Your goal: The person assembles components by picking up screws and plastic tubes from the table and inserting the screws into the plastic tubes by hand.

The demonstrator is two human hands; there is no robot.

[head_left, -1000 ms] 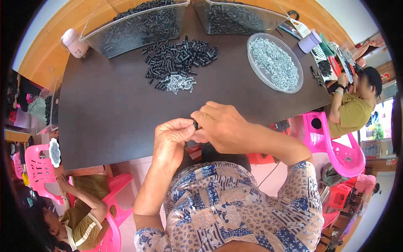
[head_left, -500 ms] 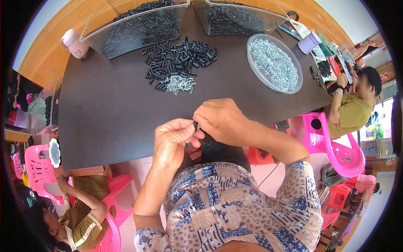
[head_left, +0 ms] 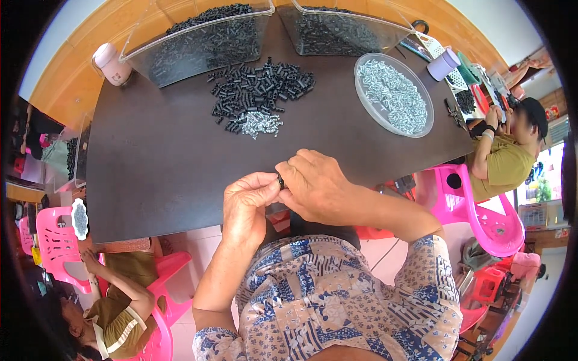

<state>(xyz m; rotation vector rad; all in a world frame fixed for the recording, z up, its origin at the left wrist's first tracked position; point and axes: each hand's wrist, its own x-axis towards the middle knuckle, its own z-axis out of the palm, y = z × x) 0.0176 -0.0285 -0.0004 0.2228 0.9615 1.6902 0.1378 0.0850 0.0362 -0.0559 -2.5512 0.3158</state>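
Note:
Close to the table's near edge, my left hand [head_left: 248, 195] pinches a small black plastic part [head_left: 280, 180] between thumb and fingers. My right hand [head_left: 313, 183] is closed on the same part from the other side, its fingertips meeting those of the left. Most of the part is covered by my fingers; whether a metal piece is with it I cannot tell. Beyond my hands lies a pile of short black tubular plastic parts [head_left: 259, 87], with a small heap of silvery screw-like pieces [head_left: 262, 124] at its near side.
Two clear bins [head_left: 208, 51] of black parts stand along the far edge. A round clear tray [head_left: 394, 96] holds many silvery pieces at right. A pink bottle [head_left: 111, 65] and a lilac cup [head_left: 444, 64] stand on the dark table [head_left: 150, 162]. Other people sit left and right on pink chairs.
My right hand has turned and shifted slightly down, its fingers now covering more of the black part. My left hand keeps its pinch, its lower fingers now tucked behind the right hand.

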